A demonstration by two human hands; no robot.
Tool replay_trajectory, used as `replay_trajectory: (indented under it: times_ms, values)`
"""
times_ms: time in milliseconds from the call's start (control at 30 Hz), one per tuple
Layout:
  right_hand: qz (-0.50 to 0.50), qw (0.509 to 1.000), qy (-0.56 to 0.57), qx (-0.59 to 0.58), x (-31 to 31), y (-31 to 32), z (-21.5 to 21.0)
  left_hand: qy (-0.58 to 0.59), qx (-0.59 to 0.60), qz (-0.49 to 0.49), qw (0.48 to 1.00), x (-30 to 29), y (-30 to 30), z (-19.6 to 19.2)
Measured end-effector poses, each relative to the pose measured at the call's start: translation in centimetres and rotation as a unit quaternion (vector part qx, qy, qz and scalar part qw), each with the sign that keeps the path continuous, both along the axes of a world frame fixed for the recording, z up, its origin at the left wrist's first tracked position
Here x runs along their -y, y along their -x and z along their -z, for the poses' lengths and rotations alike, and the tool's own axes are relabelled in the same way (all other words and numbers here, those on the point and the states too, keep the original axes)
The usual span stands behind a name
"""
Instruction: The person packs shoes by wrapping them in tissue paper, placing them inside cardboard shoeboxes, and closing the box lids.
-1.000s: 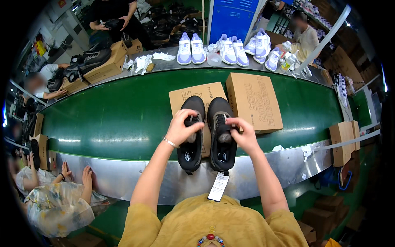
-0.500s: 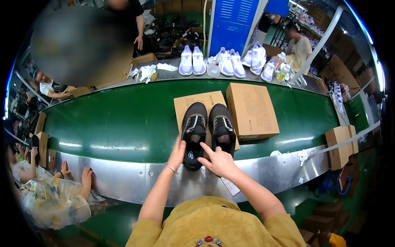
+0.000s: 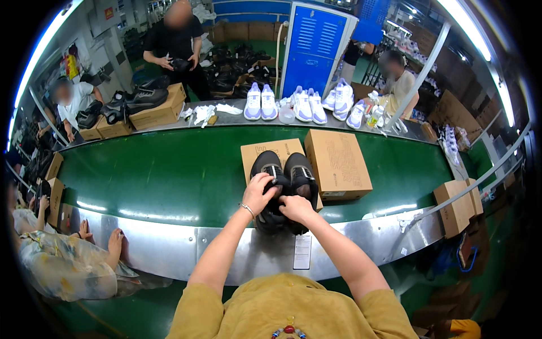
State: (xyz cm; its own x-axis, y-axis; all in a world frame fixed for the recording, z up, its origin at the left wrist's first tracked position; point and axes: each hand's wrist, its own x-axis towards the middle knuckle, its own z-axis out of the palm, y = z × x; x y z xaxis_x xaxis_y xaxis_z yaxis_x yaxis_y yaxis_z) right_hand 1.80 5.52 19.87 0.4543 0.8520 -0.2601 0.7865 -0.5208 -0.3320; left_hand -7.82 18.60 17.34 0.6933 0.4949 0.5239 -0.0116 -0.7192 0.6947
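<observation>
A pair of black sneakers stands side by side before me, toes pointing away, overlapping the front of a flat brown shoebox (image 3: 248, 152). My left hand (image 3: 258, 195) is closed at the tongue and laces of the left black sneaker (image 3: 263, 163). At that shoe's collar, between the two shoes, my right hand (image 3: 296, 209) has its fingers curled against the edge; the fingertips are partly hidden. The right black sneaker (image 3: 299, 165) stands beside it. A white printed tag (image 3: 302, 252) lies on the metal edge below its heel.
A second brown shoebox (image 3: 339, 164) lies to the right on the green conveyor belt (image 3: 141, 164). White-and-purple sneakers (image 3: 254, 104) line the far ledge. A co-worker's hands (image 3: 116, 243) rest at the left on the metal edge (image 3: 169, 240). Cartons (image 3: 451, 209) stand at the right end.
My left hand has moved from the left shoe's side up onto its tongue. My right hand has drawn its fingers in at the collar. The tag now shows fully; the view has tilted up.
</observation>
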Motion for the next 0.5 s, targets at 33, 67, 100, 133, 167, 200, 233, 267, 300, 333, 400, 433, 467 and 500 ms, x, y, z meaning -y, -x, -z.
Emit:
replay_trajectory:
  times_ms: [33,67,100,133,167,200,233,267,300,333,400,433,467,500]
  values:
    - [0.015,1.000,0.008,0.014,0.1,0.4,-0.2,0.002,-0.003,0.034,0.999,-0.6,-0.4,0.1]
    - [-0.002,0.998,-0.025,0.063,0.5,0.8,-0.5,0.001,0.000,0.033,0.999,-1.2,-0.5,0.3]
    - [0.012,0.994,-0.038,0.105,0.3,1.6,-2.1,-0.003,-0.044,0.010,0.999,-1.8,-0.6,0.2]
    - [0.022,0.988,-0.050,0.146,0.3,2.3,-3.8,-0.005,-0.089,-0.016,0.996,-2.2,-0.5,0.1]
    - [-0.018,0.969,-0.160,0.187,0.2,2.3,-5.0,0.021,-0.104,-0.013,0.994,-2.7,-0.1,-0.2]
    - [-0.056,0.936,-0.267,0.223,-0.4,1.9,-5.9,0.016,-0.088,0.007,0.996,-3.0,-0.1,-0.2]
    - [-0.114,0.910,-0.300,0.263,-1.3,1.0,-6.7,0.004,-0.084,0.015,0.996,-3.0,-0.5,-0.4]
    - [-0.160,0.876,-0.364,0.274,-2.6,-0.2,-6.1,-0.007,-0.081,0.022,0.996,-3.0,-0.8,-0.5]
    - [-0.131,0.941,-0.290,0.115,-3.8,-2.2,-4.3,-0.008,-0.080,0.027,0.996,-3.3,-1.2,-0.5]
    - [-0.101,0.972,-0.206,-0.051,-4.8,-4.1,-2.7,0.004,-0.108,0.039,0.993,-3.7,-1.5,-0.3]
    - [-0.094,0.972,-0.208,-0.065,-6.8,-6.4,-2.2,0.024,-0.141,0.044,0.989,-4.5,-1.9,0.0]
    - [-0.072,0.975,-0.187,-0.095,-7.3,-6.9,-2.2,0.017,-0.142,0.037,0.989,-4.7,-2.2,-0.1]
    - [-0.080,0.973,-0.203,-0.079,-7.8,-7.6,-1.4,0.010,-0.143,0.032,0.989,-4.7,-2.5,-0.1]
    - [-0.052,0.970,-0.209,-0.109,-8.2,-7.9,-0.8,0.022,-0.151,0.030,0.988,-5.1,-2.8,-0.2]
